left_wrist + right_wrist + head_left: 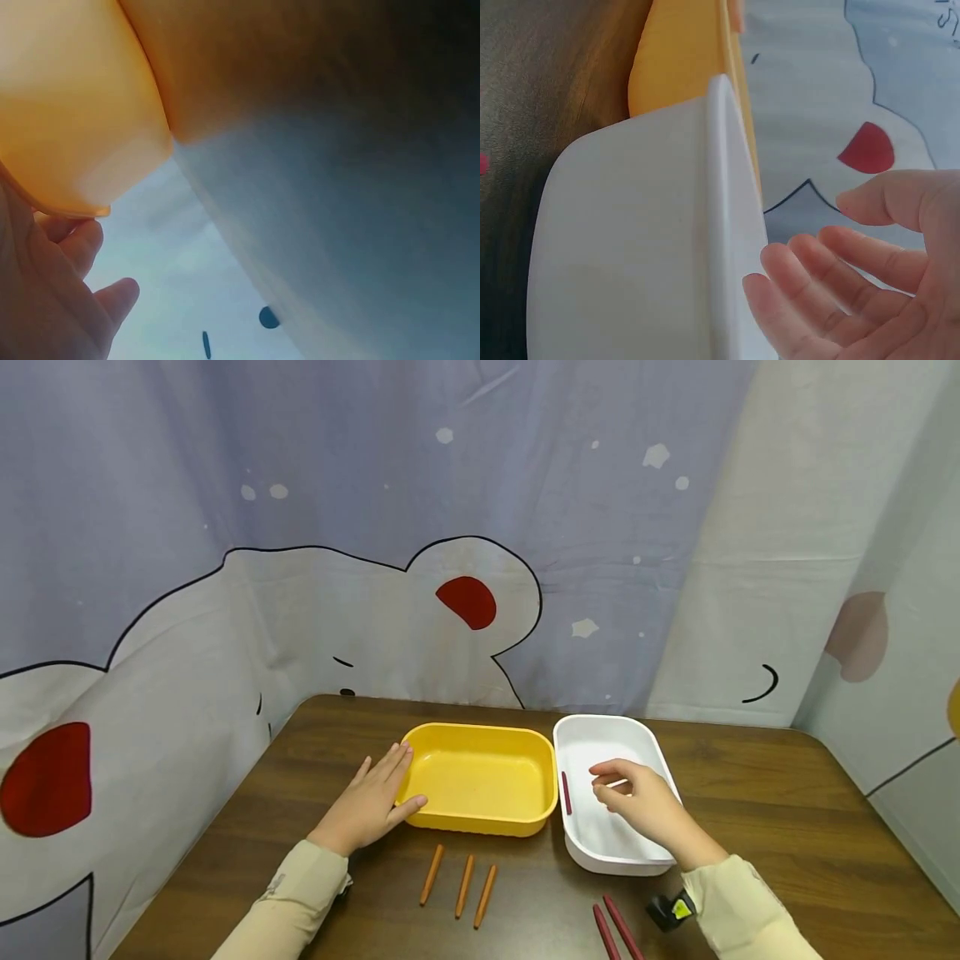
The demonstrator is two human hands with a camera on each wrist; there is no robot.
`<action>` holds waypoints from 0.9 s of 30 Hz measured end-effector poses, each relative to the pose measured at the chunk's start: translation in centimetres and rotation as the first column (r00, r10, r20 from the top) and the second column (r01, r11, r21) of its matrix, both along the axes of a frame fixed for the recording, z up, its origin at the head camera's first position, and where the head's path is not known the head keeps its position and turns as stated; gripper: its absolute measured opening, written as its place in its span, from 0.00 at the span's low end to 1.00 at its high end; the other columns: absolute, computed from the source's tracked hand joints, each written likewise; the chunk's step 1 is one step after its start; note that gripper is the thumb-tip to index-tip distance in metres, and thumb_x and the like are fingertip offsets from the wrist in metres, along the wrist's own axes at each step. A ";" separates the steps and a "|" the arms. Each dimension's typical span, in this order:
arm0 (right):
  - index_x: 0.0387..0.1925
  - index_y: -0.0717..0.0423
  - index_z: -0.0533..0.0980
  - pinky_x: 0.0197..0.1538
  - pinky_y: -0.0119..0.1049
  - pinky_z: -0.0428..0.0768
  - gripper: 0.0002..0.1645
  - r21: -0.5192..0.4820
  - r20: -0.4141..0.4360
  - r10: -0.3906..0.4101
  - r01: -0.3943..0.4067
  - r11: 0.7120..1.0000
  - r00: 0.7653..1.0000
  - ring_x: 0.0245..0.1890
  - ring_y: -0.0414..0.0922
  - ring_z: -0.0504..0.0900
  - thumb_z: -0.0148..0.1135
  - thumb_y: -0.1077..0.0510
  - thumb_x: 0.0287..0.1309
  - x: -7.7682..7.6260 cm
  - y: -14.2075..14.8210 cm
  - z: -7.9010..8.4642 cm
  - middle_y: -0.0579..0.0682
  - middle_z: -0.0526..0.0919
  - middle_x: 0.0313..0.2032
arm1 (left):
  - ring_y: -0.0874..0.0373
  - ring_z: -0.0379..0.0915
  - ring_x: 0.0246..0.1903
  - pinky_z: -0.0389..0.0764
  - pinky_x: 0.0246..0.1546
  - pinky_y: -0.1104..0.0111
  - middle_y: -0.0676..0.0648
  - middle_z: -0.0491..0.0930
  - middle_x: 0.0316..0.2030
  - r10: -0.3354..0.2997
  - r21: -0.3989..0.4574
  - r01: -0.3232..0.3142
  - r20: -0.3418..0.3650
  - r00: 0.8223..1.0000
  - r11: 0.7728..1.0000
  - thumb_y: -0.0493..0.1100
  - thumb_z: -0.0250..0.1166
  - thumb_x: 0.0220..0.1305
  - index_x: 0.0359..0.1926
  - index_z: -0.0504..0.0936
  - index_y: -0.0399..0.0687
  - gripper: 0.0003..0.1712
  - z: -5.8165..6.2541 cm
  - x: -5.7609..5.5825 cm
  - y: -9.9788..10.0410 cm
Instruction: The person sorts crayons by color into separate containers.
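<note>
My left hand (pixel 371 802) rests on the left rim of a yellow plastic tray (pixel 480 827), fingers stretched out and thumb over the near edge. In the left wrist view the fingers touch the rim of that tray (pixel 90 135). Over a white tray (pixel 600 864) hangs my right hand (pixel 645 802), its fingers loosely bent and apart. The right wrist view shows the palm (pixel 877 292) holding nothing. Inside the white tray, along its left wall, lies a thin dark red stick (pixel 567 793).
Three orange-brown sticks (pixel 464 887) lie side by side before the yellow tray. Two dark red sticks (pixel 622 927) lie nearer the front, partly cut off by the frame. A patterned curtain (pixel 480 485) stands behind the wooden table (pixel 780 827).
</note>
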State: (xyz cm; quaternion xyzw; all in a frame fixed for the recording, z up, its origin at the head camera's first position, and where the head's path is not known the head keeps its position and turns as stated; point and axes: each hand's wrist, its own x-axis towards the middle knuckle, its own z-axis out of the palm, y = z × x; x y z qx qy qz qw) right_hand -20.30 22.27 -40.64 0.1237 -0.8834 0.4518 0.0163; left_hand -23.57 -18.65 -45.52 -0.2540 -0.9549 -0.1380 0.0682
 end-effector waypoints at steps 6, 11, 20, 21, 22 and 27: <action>0.50 0.61 0.83 0.38 0.34 0.82 0.14 0.065 -0.129 -0.039 0.048 0.997 0.991 0.37 0.44 0.87 0.66 0.63 0.63 2.1 0.8 0.7 0.54 0.88 0.41 | 0.43 0.45 0.77 0.47 0.74 0.40 0.37 0.49 0.78 -0.005 -0.002 0.005 0.006 1.000 1.000 0.64 0.53 0.76 0.78 0.53 0.32 0.48 0.2 0.1 0.3; 0.49 0.61 0.83 0.39 0.33 0.84 0.13 0.056 -0.195 -0.070 0.082 0.995 0.978 0.37 0.40 0.86 0.66 0.64 0.63 3.5 1.5 1.1 0.52 0.88 0.40 | 0.43 0.43 0.78 0.47 0.74 0.41 0.37 0.47 0.79 -0.005 -0.007 0.005 0.010 1.000 1.000 0.64 0.52 0.76 0.78 0.51 0.32 0.48 0.4 -0.2 0.4; 0.46 0.57 0.83 0.36 0.31 0.85 0.13 0.028 -0.325 -0.053 0.065 0.997 0.944 0.35 0.32 0.84 0.70 0.68 0.59 6.8 2.5 0.2 0.45 0.87 0.38 | 0.42 0.44 0.78 0.48 0.74 0.40 0.37 0.48 0.79 0.001 -0.015 0.000 0.024 1.000 1.000 0.64 0.52 0.76 0.78 0.52 0.32 0.48 0.1 -0.2 0.0; 0.45 0.56 0.83 0.36 0.30 0.85 0.14 0.028 -0.336 -0.052 0.065 0.997 0.940 0.35 0.31 0.84 0.70 0.68 0.58 7.2 2.6 0.0 0.44 0.87 0.37 | 0.42 0.44 0.78 0.48 0.74 0.40 0.37 0.48 0.79 0.000 -0.017 0.000 0.024 1.000 1.000 0.64 0.52 0.76 0.78 0.52 0.32 0.48 0.0 -0.1 0.0; 0.45 0.54 0.84 0.35 0.30 0.85 0.14 0.027 -0.347 -0.052 0.066 0.997 0.936 0.35 0.31 0.84 0.71 0.69 0.57 7.5 2.6 -0.1 0.43 0.87 0.37 | 0.42 0.44 0.78 0.47 0.74 0.40 0.37 0.48 0.79 0.000 -0.016 0.000 0.023 1.000 1.000 0.64 0.52 0.76 0.78 0.52 0.32 0.48 0.0 -0.1 0.0; 0.40 0.51 0.84 0.32 0.27 0.83 0.15 0.038 -0.362 -0.033 0.051 0.998 0.931 0.32 0.30 0.83 0.72 0.70 0.53 8.9 2.7 -0.8 0.40 0.87 0.34 | 0.42 0.43 0.78 0.47 0.74 0.41 0.37 0.47 0.79 0.000 0.000 0.000 0.029 1.000 1.000 0.64 0.52 0.76 0.78 0.51 0.33 0.48 0.0 0.1 0.0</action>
